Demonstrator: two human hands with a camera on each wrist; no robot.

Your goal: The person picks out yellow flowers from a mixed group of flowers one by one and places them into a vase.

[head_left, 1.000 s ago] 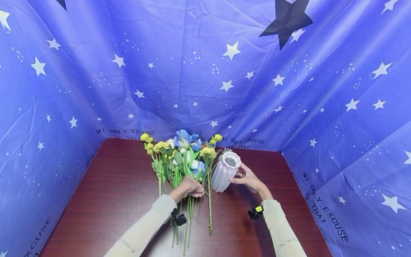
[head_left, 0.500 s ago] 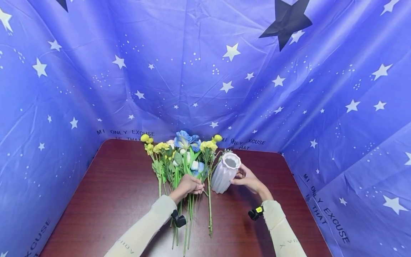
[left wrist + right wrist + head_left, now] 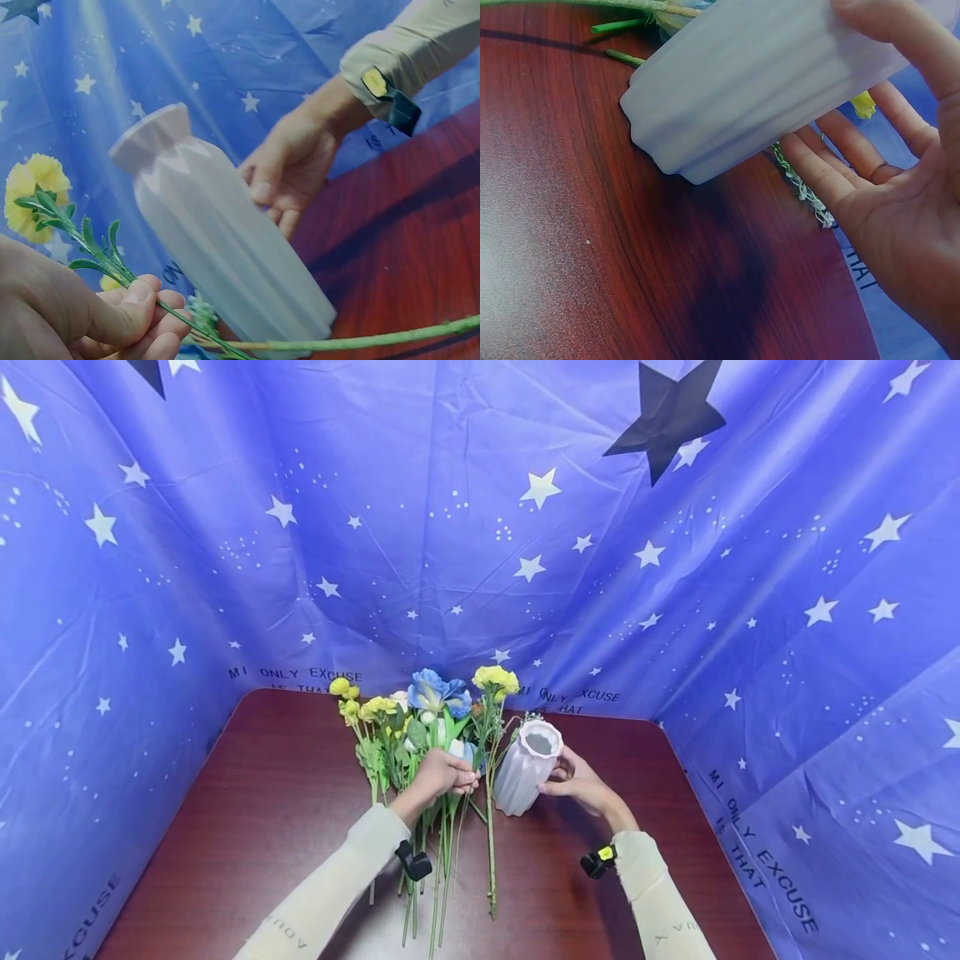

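My left hand (image 3: 441, 775) pinches the green stem of a yellow carnation (image 3: 37, 195) between thumb and fingers. In the head view that carnation (image 3: 495, 680) is raised above the other flowers, left of the vase. A pale, fluted vase (image 3: 522, 774) leans to the right, its mouth tilted up. Thumb and fingers of my right hand (image 3: 581, 781) grip its right side. In the right wrist view the vase's (image 3: 727, 97) base is close to the tabletop; whether it touches is unclear. Other flowers, among them a blue iris (image 3: 429, 691), lie under and beyond my left hand.
Yellow flowers (image 3: 347, 697) lie at the left of the bunch on the dark red wooden table (image 3: 262, 810). A thick bare stem (image 3: 491, 852) runs toward the front, between the hands. Small white-flowered sprigs (image 3: 810, 195) lie behind the vase. A blue starry curtain (image 3: 450, 610) encloses the table.
My left hand has moved slightly up and away from the front edge, lifting the yellow carnation out of the bunch. My right hand and the vase have hardly moved.
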